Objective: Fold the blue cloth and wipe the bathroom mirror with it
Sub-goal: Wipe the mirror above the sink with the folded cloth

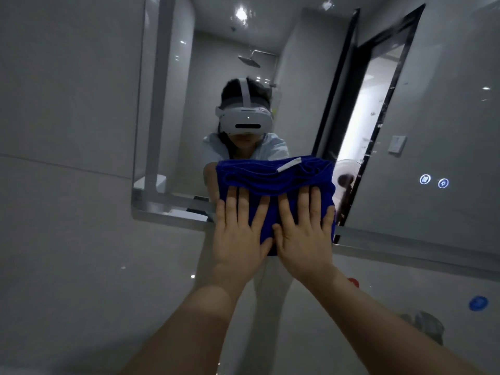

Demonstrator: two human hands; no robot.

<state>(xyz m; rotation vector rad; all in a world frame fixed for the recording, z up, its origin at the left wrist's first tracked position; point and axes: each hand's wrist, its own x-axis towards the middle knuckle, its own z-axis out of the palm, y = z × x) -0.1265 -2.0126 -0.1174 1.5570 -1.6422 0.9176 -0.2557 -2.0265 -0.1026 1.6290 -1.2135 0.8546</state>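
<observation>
Blue cloth (273,180) is folded into a thick pad and pressed flat against the bathroom mirror (433,117), at the mirror's lower edge, roughly centre of the scene; its bottom part overhangs the frame strip (405,253) onto the tiled wall (67,239) below. Left hand (238,236) and right hand (303,234) lie side by side on it, thumbs touching near the middle. Fingers (231,201) on both hands are spread and extended, palms pushing the cloth onto the glass, not curled round it, so nothing is actually pinched. Long axis of the pad runs left-right, parallel to the mirror's bottom edge; the stacked fold edges and a white label (289,164) face up, toward the top of the mirror. Folding looks done, wiping phase in hand. Risks, my read: with a flat-palm hold only, the layers can shear and the pad unfold or bunch if the stroke drags against the open fold edges; any drop in pressure lets it slide off down the wall. The part straddling the frame strip could snag on that edge and peel a layer back. Two lit touch icons (434,181) sit on the glass well to the right; a sweep that way may trigger them.
</observation>
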